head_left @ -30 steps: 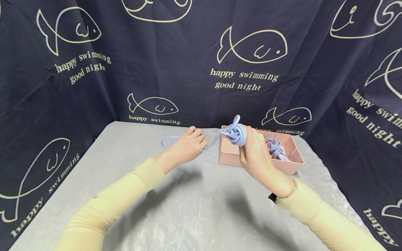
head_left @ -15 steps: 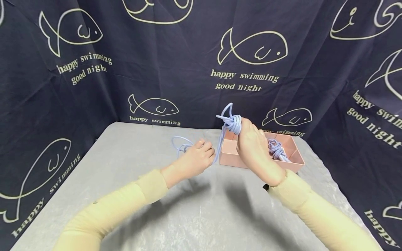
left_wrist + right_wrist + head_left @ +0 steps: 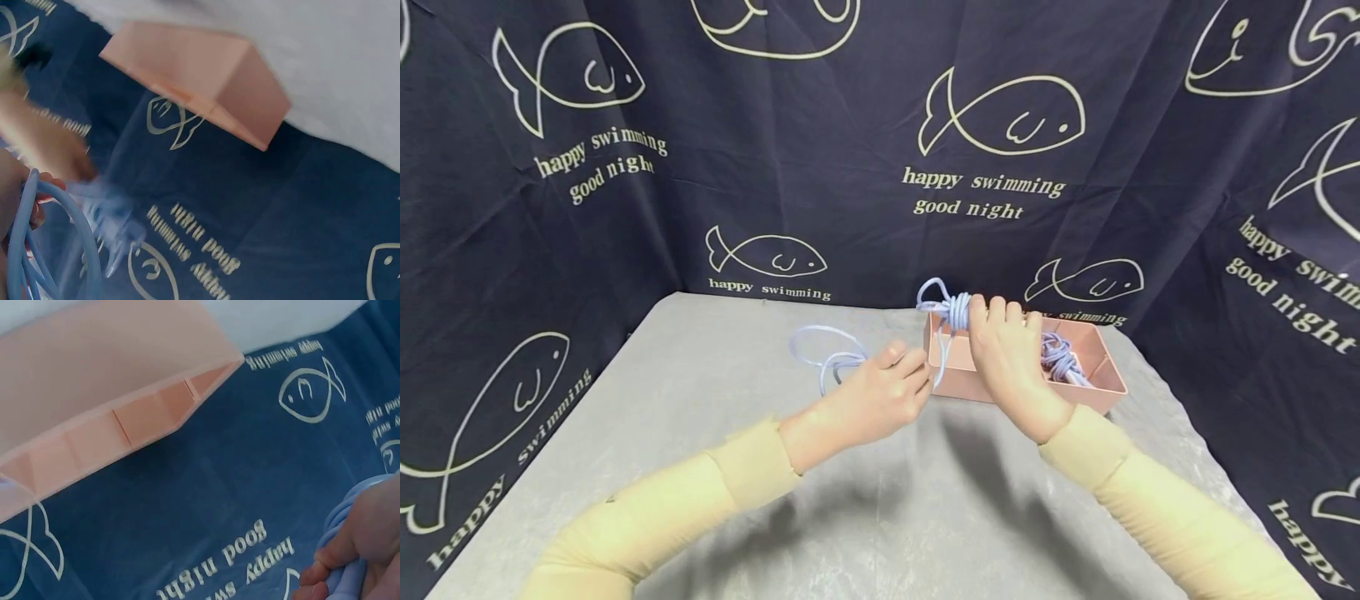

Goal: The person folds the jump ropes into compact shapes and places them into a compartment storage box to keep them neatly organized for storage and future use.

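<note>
My right hand [image 3: 1011, 358] grips a light-blue cable [image 3: 958, 311], wound into a tight bundle with a small loop sticking out at its left end. In the right wrist view, fingers curl round the smooth coils [image 3: 345, 579]. Lower and to the left, my left hand [image 3: 883, 392] pinches the loose length of that cable, which runs up to the bundle. Loops of the tail [image 3: 844, 358] hang behind the left hand, and they show large in the left wrist view as a smooth blue loop [image 3: 87, 244]. The bundle is in the air, overlapping the box's left end.
A pink rectangular box [image 3: 955, 383] stands at the back right of the grey-covered table [image 3: 865, 517]. Another wound light-blue cable [image 3: 1060, 358] lies inside it, partly behind the right hand. Dark-blue curtains [image 3: 820, 150] with fish prints enclose the back and sides.
The left hand has moved right and toward me, drawing the cable's tail along. The right hand rose with the bundle, then came down again, and the bundle has turned in its grip.
</note>
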`<action>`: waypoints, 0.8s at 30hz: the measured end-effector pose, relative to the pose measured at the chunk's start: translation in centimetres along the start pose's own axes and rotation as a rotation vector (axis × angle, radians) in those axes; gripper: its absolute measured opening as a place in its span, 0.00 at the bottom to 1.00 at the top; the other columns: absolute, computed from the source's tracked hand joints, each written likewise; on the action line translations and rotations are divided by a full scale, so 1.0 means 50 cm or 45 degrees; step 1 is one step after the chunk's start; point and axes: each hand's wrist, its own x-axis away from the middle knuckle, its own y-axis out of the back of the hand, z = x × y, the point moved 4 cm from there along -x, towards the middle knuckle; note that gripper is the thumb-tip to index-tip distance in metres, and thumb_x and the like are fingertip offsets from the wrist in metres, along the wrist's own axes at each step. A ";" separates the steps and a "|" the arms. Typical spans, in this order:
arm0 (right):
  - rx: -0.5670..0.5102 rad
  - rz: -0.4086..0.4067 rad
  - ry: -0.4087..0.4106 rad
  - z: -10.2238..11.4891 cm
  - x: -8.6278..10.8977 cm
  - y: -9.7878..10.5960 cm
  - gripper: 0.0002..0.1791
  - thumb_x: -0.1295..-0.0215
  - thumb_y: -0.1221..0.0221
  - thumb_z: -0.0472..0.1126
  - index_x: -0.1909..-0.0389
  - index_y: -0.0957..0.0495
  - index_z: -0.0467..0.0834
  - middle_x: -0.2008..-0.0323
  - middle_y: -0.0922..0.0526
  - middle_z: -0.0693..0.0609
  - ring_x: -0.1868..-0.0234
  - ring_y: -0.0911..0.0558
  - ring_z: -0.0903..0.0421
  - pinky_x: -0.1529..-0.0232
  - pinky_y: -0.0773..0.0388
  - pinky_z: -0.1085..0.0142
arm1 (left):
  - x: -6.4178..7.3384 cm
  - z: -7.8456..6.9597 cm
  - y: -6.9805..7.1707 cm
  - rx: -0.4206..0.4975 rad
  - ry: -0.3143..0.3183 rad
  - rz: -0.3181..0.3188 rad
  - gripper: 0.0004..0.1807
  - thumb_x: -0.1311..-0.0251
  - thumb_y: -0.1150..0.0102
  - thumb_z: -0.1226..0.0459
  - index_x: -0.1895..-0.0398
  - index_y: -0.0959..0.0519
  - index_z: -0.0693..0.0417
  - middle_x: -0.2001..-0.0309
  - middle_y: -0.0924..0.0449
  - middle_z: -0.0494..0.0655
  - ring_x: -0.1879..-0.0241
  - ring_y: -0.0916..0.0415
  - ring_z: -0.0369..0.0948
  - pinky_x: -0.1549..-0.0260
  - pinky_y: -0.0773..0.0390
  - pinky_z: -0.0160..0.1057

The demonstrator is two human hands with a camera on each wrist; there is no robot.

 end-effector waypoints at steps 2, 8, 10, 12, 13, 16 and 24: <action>0.022 -0.023 0.047 0.003 0.011 -0.005 0.16 0.34 0.62 0.37 0.58 0.28 0.34 0.75 0.29 0.39 0.73 0.28 0.40 0.75 0.38 0.51 | -0.007 0.012 0.012 -0.017 0.018 -0.020 0.15 0.41 0.57 0.68 0.68 0.17 0.54 0.71 0.20 0.43 0.65 0.32 0.42 0.58 0.39 0.42; -0.005 -0.046 0.192 0.011 0.026 -0.006 0.12 0.36 0.60 0.36 0.63 0.29 0.38 0.77 0.30 0.40 0.75 0.30 0.41 0.73 0.37 0.51 | -0.022 0.056 0.027 -0.075 0.081 -0.090 0.13 0.41 0.55 0.69 0.70 0.18 0.55 0.72 0.20 0.43 0.66 0.33 0.42 0.58 0.41 0.42; -0.005 -0.042 0.249 0.017 0.030 -0.003 0.10 0.36 0.60 0.35 0.64 0.29 0.38 0.77 0.30 0.40 0.75 0.30 0.41 0.72 0.36 0.51 | -0.024 0.068 0.027 -0.067 0.100 -0.098 0.12 0.42 0.54 0.70 0.73 0.19 0.55 0.73 0.21 0.43 0.67 0.34 0.42 0.58 0.41 0.43; -0.007 -0.057 0.302 0.025 0.036 0.000 0.10 0.37 0.58 0.35 0.64 0.28 0.39 0.76 0.30 0.41 0.75 0.30 0.42 0.72 0.36 0.52 | -0.026 0.077 0.025 -0.057 0.107 -0.092 0.12 0.43 0.54 0.70 0.74 0.19 0.55 0.74 0.22 0.43 0.68 0.35 0.42 0.58 0.42 0.43; -0.009 -0.052 0.332 0.030 0.039 0.002 0.10 0.38 0.58 0.35 0.64 0.28 0.39 0.77 0.30 0.41 0.75 0.30 0.43 0.73 0.37 0.53 | -0.027 0.081 0.024 -0.050 0.111 -0.091 0.12 0.43 0.54 0.70 0.73 0.19 0.55 0.74 0.22 0.44 0.68 0.35 0.43 0.58 0.42 0.43; -0.022 -0.032 0.430 0.043 0.047 0.009 0.07 0.39 0.56 0.34 0.66 0.29 0.41 0.77 0.30 0.43 0.76 0.32 0.45 0.74 0.38 0.55 | -0.029 0.090 0.018 -0.035 0.114 -0.086 0.13 0.41 0.54 0.69 0.72 0.18 0.55 0.74 0.21 0.43 0.67 0.35 0.43 0.58 0.41 0.43; -0.073 0.125 0.832 0.077 0.070 0.027 0.07 0.38 0.60 0.36 0.66 0.33 0.44 0.73 0.29 0.45 0.72 0.30 0.46 0.68 0.36 0.58 | -0.017 0.117 -0.014 -0.061 0.130 -0.027 0.13 0.40 0.55 0.69 0.72 0.18 0.54 0.74 0.25 0.44 0.65 0.35 0.44 0.55 0.41 0.44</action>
